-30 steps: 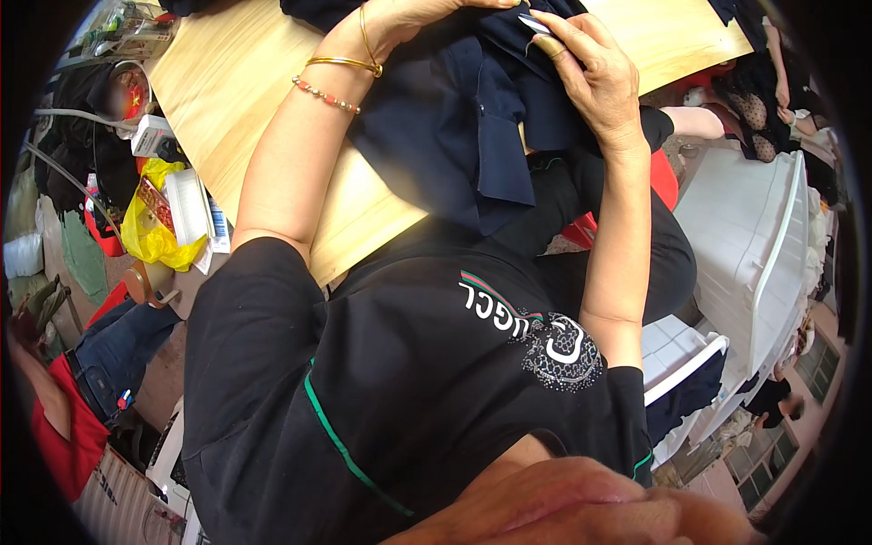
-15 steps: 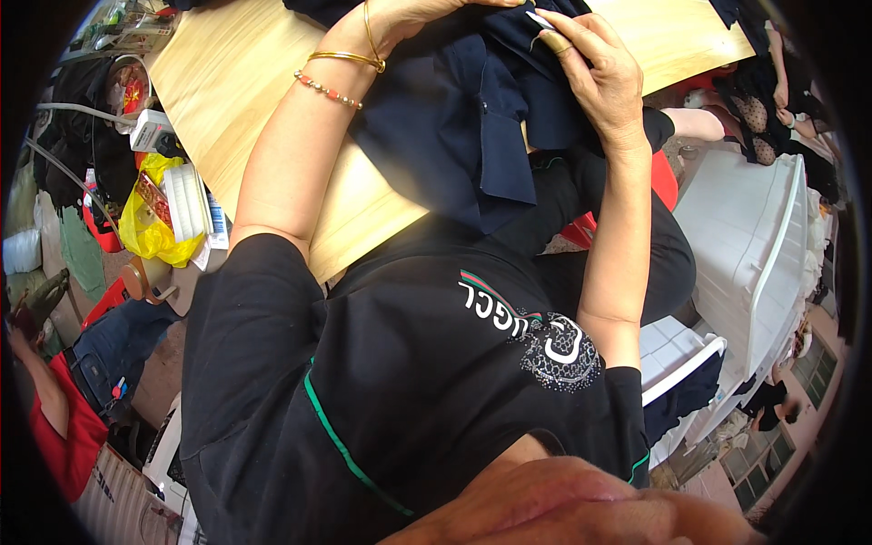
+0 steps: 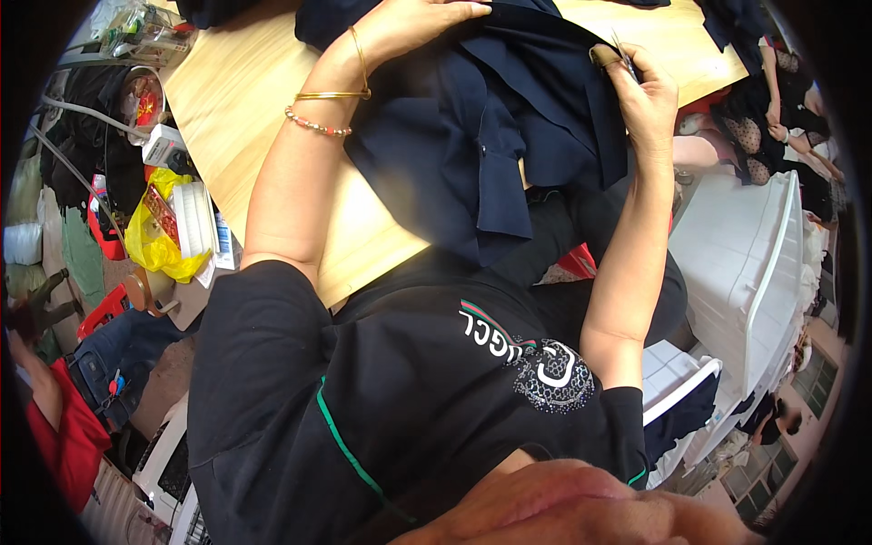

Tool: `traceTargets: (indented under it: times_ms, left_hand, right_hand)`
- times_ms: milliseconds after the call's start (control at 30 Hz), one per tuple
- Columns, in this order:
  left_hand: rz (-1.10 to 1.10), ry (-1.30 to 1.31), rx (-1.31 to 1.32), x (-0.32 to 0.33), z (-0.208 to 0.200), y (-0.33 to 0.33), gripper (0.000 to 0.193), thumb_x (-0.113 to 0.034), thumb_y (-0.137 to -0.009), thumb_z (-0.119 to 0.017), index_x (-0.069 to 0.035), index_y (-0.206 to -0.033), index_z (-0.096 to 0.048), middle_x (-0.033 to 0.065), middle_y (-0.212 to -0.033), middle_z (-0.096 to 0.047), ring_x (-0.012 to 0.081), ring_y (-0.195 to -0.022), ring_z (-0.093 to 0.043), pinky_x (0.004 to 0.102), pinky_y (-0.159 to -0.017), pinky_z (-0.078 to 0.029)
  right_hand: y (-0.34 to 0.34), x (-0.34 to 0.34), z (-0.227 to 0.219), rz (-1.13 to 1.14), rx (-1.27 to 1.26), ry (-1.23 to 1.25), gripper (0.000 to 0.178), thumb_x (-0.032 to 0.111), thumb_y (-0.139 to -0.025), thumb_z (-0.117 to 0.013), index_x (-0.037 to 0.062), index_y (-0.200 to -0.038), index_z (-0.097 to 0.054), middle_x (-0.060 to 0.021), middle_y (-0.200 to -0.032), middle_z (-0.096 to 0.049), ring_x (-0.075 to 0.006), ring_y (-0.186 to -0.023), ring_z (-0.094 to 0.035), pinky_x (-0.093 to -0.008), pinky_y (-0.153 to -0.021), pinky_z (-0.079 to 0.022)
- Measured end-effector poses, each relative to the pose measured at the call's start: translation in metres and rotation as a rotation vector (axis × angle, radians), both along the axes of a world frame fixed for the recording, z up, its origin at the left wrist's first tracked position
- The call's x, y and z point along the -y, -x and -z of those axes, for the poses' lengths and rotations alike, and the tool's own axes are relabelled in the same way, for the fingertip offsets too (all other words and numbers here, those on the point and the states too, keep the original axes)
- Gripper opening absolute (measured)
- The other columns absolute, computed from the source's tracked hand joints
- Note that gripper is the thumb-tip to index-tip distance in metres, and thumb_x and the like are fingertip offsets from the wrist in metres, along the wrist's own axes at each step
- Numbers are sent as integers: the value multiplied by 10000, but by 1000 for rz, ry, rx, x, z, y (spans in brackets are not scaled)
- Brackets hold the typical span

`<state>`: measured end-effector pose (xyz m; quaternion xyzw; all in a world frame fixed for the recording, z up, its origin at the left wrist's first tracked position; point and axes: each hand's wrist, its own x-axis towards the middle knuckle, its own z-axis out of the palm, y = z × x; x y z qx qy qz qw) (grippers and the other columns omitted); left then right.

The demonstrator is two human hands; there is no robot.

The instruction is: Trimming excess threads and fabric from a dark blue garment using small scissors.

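A navy blue cloth garment (image 3: 454,136) lies in folds over the wooden table and hangs past its near edge toward my lap. My left hand (image 3: 413,25) grips the garment near the top of the view; its thumb or a finger stretches along the cloth, and the rest is partly cut off. My right hand (image 3: 649,95) is closed at the garment's right edge, holding small pointed metal snips (image 3: 624,56) with the tip upward. A brownish band or thimble covers one fingertip of that hand. Between my hands a dark cloth edge runs stretched.
The pale wooden table (image 3: 236,118) spreads beneath the garment. On the right stands a large white plastic bin (image 3: 731,245), with a person in dark clothing beyond. At left are a yellow plastic bag (image 3: 150,232), a white box (image 3: 165,148) and a person in a red top (image 3: 77,427).
My right hand has moved right and slightly down with the snips, away from my left hand. My left hand has shifted a little left, and the garment now spreads wider between them.
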<state>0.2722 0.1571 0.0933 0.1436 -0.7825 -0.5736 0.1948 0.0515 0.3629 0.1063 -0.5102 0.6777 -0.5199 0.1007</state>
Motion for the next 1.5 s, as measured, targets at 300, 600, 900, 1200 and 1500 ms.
traceTargets:
  times_ms: [300,600,900,1200,1500]
  left_hand:
    - [-2,-365,-58,3,20,-1,132,-109,-977,-632,-1,-1024,-692,-23,-917,-657,66,-850,-571,207,-794,-477]
    - [60,-415,-78,11,15,-1,135,-97,-988,-604,0,-1031,-688,-7,-947,-668,68,-877,-581,208,-823,-480]
    - [269,145,130,1,-22,-2,203,-124,-962,-638,-20,-1132,-676,32,-1066,-671,122,-1005,-598,258,-947,-468]
    - [298,876,420,-52,-48,-14,706,-145,-652,-833,-156,-1316,-594,105,-1264,-560,321,-1224,-509,414,-1038,-384]
    - [-82,1012,418,-57,-16,31,341,-34,-692,-649,-67,-1031,-643,106,-972,-628,343,-990,-601,417,-854,-506]
  right_hand:
    - [-49,29,-6,-11,-470,-29,317,168,-864,-764,105,-1170,-715,-72,-961,-661,-189,-844,-649,-284,-770,-509]
    - [-70,50,-8,-11,-685,-90,285,275,-891,-736,200,-1166,-731,-8,-924,-652,-181,-755,-656,-301,-643,-511]
    - [-55,29,-9,62,-524,41,231,207,-869,-741,165,-1096,-731,-34,-878,-639,-240,-759,-663,-326,-640,-526]
    - [-17,-112,-22,-477,1174,707,217,227,-1033,-571,34,-1110,-634,27,-702,-378,-36,-551,-331,-182,-490,-282]
    - [-121,-195,-154,-604,899,1050,166,227,-936,-657,144,-793,-664,-33,-853,-650,-248,-786,-654,-416,-673,-584]
